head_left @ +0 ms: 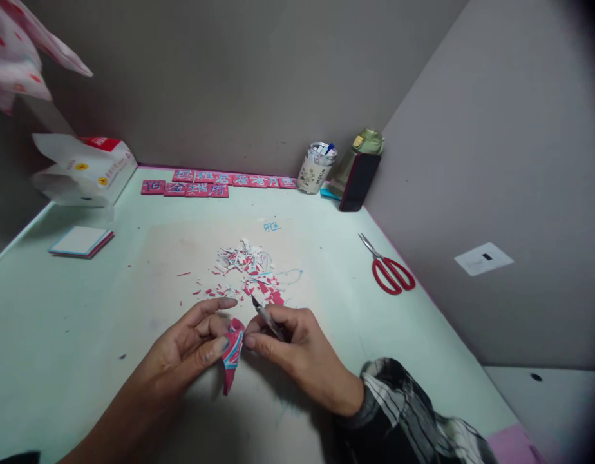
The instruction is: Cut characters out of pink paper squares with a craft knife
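Observation:
My left hand (pixel 191 338) pinches a small red paper piece with blue and white markings (pixel 232 354) between thumb and fingers, holding it just above the table. My right hand (pixel 297 351) touches the same piece with its fingertips and grips a slim craft knife (pixel 264 314), blade pointing up and away. Just beyond both hands lies a pile of red, white and blue paper scraps (pixel 249 267) on the pale green table (pixel 60 309).
Red-handled scissors (pixel 389 270) lie to the right. At the back are rows of red cut-out tiles (pixel 215 183), a jar of pens (pixel 317 167), a dark phone leaning on the wall (pixel 359 182), an open white box (pixel 85 169) and a paper pad (pixel 81 242).

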`<state>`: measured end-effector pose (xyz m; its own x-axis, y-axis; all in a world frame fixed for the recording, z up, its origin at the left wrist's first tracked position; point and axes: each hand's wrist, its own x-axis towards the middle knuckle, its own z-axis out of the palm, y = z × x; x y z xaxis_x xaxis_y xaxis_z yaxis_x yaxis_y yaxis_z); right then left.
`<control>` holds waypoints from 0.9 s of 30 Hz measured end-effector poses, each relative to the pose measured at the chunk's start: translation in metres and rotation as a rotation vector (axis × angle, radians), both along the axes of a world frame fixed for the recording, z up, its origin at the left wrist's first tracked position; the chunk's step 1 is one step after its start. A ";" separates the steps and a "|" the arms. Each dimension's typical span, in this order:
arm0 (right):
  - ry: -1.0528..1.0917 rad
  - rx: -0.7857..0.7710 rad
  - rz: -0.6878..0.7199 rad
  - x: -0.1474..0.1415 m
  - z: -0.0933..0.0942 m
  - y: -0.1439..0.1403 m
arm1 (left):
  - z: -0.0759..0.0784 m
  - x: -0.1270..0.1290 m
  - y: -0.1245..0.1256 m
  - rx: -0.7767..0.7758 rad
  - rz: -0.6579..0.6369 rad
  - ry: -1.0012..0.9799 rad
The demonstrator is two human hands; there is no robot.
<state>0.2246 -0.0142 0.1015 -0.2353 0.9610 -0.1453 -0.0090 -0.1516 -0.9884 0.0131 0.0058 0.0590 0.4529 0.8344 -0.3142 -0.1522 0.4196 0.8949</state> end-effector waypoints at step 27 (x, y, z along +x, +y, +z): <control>0.063 -0.163 -0.024 -0.008 -0.005 -0.003 | 0.002 0.012 -0.021 0.212 0.186 0.237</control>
<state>0.2168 -0.0168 0.0963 -0.2260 0.9314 -0.2854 -0.0757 -0.3088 -0.9481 0.0249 -0.0149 0.0607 0.2222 0.9535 -0.2036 0.0137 0.2057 0.9785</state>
